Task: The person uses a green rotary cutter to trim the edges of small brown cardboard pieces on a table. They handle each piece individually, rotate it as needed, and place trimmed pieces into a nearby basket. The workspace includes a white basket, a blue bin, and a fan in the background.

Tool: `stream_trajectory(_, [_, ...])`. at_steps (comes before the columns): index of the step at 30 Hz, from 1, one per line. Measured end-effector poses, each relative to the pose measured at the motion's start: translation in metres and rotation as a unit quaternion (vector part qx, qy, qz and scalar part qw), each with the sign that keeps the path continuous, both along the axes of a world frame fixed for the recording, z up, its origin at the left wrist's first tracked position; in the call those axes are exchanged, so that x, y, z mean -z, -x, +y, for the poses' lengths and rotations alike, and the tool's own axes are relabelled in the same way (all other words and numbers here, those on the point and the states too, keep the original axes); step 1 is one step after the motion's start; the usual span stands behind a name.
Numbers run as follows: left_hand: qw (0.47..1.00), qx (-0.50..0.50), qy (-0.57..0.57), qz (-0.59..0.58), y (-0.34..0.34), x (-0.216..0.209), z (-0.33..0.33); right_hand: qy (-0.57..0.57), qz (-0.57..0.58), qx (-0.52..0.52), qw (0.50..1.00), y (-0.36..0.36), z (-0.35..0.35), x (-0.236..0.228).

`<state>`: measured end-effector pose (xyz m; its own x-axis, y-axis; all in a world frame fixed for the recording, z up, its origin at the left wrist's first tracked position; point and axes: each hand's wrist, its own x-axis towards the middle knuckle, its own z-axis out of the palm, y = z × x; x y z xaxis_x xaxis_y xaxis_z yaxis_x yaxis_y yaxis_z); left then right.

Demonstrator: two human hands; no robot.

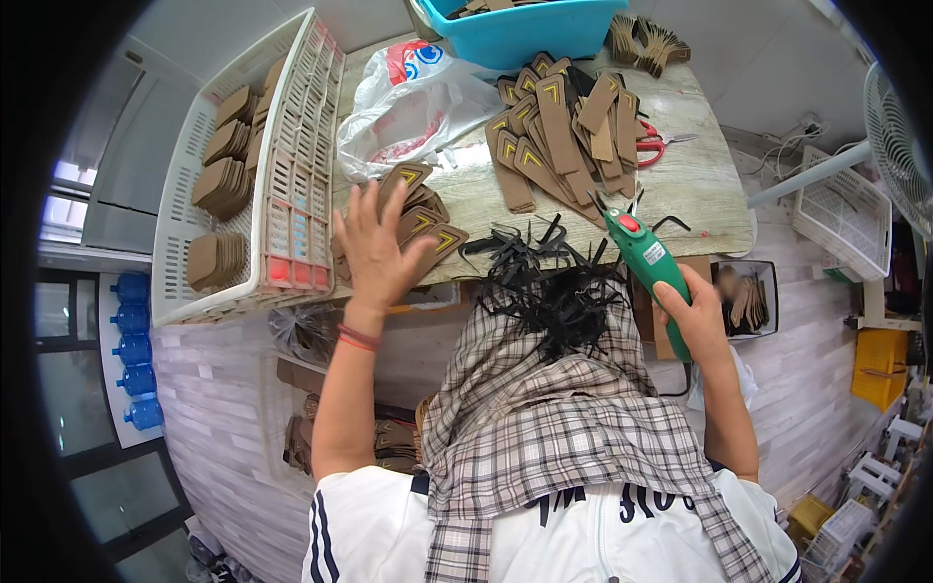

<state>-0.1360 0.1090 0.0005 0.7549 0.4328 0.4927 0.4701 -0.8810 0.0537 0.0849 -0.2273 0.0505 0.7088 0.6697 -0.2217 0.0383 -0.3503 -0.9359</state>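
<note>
Here, left hand (380, 255) palm down, fingers spread over brown pieces (445, 243), contact unclear; right hand (694, 317) gripping green tool (649, 255)

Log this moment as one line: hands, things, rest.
left hand: spread beside brown pieces; right hand: holding green tool; things: black strips on checked apron, red-handled scissors; rest: white crate, blue tub

green power tool (649, 260), brown yellow-chevroned pieces (556, 131), black strips (573, 316), grey-white plaid apron (554, 437), bright-blue tub (535, 41)

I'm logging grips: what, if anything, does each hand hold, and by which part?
Right hand: green electric scissors, by the rear handle. Left hand: open, nothing held.
</note>
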Motion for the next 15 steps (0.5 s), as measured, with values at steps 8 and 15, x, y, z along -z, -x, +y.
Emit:
stream_trajectory(8, [0.997, -0.069, 0.036, 0.007, -0.025, 0.055, 0.052, 0.0, 0.012, 0.02, 1.0, 0.005, -0.01, 0.009])
stream_trajectory(15, [0.988, -0.067, -0.003, -0.138, -0.08, 0.001, 0.003, -0.02, 0.032, 0.063, 0.997, 0.01, -0.019, 0.013])
